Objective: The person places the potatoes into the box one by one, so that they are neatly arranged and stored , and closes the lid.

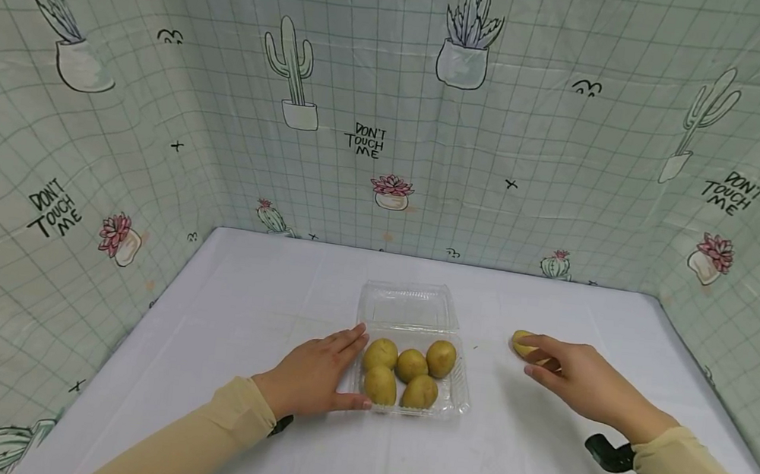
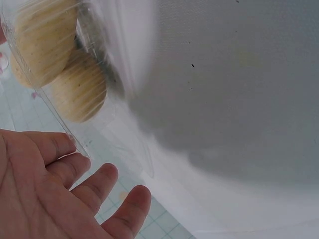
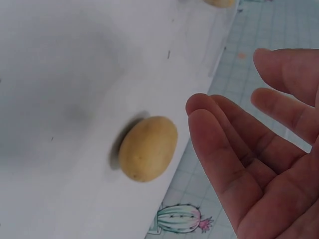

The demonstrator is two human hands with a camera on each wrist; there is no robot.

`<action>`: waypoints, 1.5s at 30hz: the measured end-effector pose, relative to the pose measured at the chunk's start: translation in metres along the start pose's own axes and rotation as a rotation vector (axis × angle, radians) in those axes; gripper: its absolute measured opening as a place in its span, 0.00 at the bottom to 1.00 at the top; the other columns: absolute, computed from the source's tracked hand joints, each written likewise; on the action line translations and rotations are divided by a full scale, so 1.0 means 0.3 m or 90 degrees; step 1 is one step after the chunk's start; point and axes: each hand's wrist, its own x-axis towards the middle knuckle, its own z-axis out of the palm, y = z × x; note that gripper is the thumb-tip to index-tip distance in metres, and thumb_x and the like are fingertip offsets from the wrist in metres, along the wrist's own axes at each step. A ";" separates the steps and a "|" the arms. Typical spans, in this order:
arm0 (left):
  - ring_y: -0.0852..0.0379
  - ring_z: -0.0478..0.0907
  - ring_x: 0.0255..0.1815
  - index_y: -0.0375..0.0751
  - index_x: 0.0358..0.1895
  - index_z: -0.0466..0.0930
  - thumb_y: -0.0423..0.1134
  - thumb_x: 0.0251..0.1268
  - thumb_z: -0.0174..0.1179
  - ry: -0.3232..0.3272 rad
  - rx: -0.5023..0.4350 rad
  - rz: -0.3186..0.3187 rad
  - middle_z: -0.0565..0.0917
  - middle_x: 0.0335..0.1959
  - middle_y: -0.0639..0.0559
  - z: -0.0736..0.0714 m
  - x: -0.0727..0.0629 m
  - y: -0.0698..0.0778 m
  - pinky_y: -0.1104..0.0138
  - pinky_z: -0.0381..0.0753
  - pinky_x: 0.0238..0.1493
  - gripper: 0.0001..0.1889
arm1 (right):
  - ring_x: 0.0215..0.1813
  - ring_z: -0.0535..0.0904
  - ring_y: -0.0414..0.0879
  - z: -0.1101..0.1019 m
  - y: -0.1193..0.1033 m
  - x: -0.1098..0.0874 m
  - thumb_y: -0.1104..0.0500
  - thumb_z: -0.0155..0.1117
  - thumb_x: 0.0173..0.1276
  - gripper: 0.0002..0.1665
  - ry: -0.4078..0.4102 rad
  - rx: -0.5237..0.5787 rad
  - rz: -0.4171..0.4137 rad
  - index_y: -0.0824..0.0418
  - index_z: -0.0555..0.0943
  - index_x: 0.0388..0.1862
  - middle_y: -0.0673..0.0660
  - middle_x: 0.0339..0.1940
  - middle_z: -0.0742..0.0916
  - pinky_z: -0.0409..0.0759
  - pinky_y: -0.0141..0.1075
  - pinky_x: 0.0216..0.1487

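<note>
A clear plastic clamshell box (image 1: pixel 461 397) lies with its lid (image 1: pixel 408 306) folded back, and several yellow potatoes (image 1: pixel 412 365) sit in its base. My left hand (image 1: pixel 313 374) rests along the box's left side, fingers stretched and thumb at the front left corner; in the left wrist view the fingertips touch the clear rim. To the right of the box, one loose potato (image 1: pixel 521 344) lies on the table. Above it hovers my right hand (image 1: pixel 576 374), partly covering it in the head view. The right wrist view shows that potato (image 3: pixel 148 148) apart from the loosely bent fingers.
The table (image 1: pixel 266 279) has a white cover. Behind it and at both sides hangs a pale green gridded cloth (image 1: pixel 330 186) printed with cacti and lettering. Dark straps (image 1: pixel 609 454) show at the wrists.
</note>
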 end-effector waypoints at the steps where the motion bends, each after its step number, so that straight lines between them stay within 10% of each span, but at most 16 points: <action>1: 0.46 0.59 0.75 0.32 0.76 0.59 0.73 0.63 0.53 -0.001 0.000 -0.001 0.57 0.78 0.42 0.000 0.000 0.000 0.53 0.69 0.66 0.52 | 0.43 0.85 0.43 -0.003 0.006 -0.003 0.55 0.65 0.73 0.24 -0.001 -0.003 0.003 0.60 0.77 0.65 0.53 0.48 0.87 0.82 0.38 0.41; 45: 0.47 0.58 0.76 0.34 0.77 0.57 0.75 0.63 0.50 -0.011 0.012 -0.012 0.55 0.79 0.44 0.010 0.008 -0.004 0.53 0.69 0.66 0.53 | 0.52 0.82 0.59 0.029 0.217 0.049 0.59 0.66 0.70 0.30 0.004 -0.026 0.074 0.64 0.72 0.69 0.68 0.63 0.79 0.81 0.54 0.47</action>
